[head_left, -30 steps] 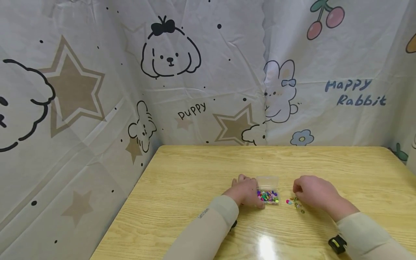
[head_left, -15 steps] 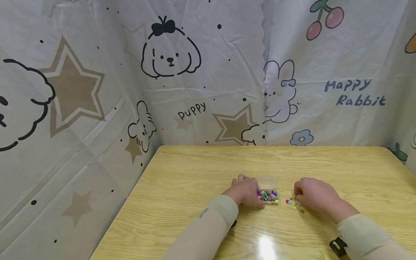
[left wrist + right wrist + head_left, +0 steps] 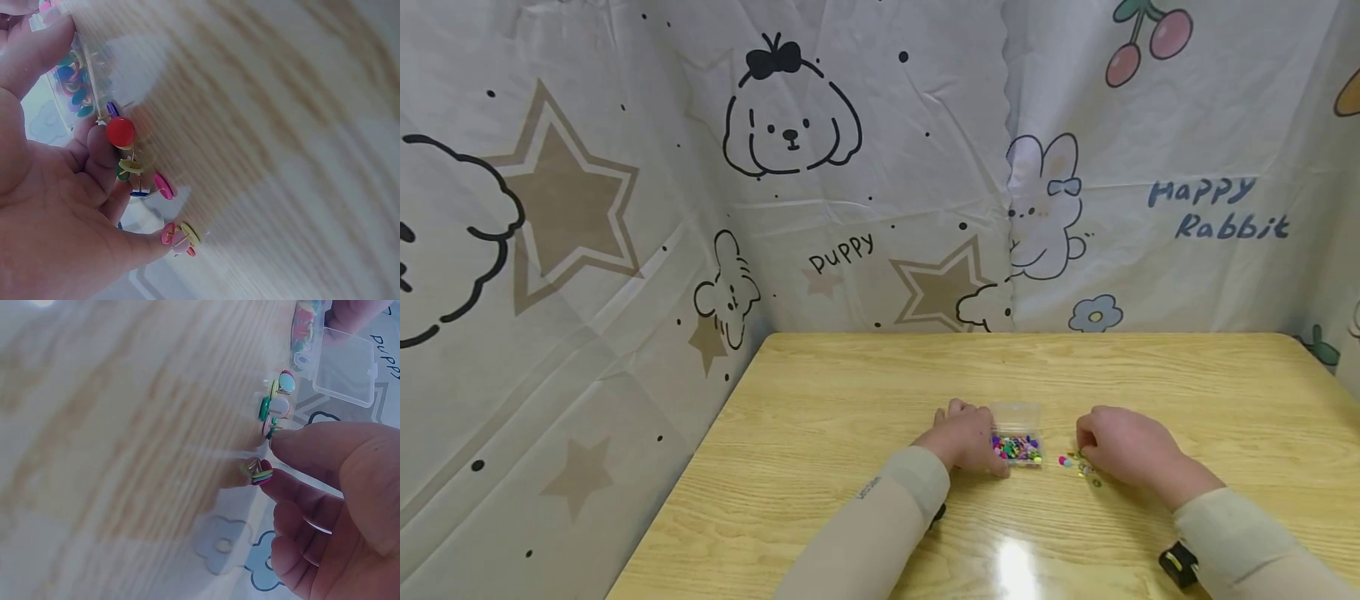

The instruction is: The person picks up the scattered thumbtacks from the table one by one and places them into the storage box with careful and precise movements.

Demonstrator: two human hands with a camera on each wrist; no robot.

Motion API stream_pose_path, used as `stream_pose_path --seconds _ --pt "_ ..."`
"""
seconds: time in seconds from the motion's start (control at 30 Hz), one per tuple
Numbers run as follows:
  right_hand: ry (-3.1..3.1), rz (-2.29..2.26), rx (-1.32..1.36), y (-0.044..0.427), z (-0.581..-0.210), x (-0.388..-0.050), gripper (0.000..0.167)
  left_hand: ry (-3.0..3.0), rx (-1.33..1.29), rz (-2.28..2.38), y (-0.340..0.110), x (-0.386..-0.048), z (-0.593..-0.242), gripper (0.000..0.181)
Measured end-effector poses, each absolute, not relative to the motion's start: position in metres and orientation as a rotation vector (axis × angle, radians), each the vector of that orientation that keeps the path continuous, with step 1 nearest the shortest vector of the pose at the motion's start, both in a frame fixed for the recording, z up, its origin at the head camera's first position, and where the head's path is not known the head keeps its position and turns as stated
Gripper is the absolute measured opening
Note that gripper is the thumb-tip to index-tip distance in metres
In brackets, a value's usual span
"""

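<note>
One wood-grain worktop (image 3: 850, 392) spreads beneath a person's two bare hands, working either side of a clear box (image 3: 1017, 417). Left of the box, the left hand (image 3: 966, 440) grips its side between thumb and fingers; right of it, the right hand (image 3: 1127, 442) brings thumb and forefinger narrowly together, though whether anything is pinched cannot be told. The box's lid (image 3: 344, 372) is open on the far side. Boxed tacks (image 3: 1017, 450) crowd inside; loose tacks (image 3: 278, 407) lie just right of it, by the right fingertips. The step appears to be gathering these strays, the next move calling for a light pinch clear of the points. Against half a second earlier, hands and box keep their places, the whole scene sitting slightly higher.
</note>
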State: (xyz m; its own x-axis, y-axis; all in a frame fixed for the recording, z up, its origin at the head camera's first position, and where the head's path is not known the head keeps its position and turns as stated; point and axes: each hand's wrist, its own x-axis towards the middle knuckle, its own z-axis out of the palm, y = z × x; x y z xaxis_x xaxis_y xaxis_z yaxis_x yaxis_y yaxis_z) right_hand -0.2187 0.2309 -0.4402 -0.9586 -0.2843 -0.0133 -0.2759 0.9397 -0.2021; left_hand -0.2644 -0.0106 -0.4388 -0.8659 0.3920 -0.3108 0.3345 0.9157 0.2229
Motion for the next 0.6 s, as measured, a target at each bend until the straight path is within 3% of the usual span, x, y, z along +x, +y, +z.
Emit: stream_pose_path --seconds 0.6 --pt "3.103 -0.299 -0.514 0.2283 -0.4393 -0.2171 0.018 2.724 0.555 0.22 -0.0109 -0.2636 -0.4388 0.064"
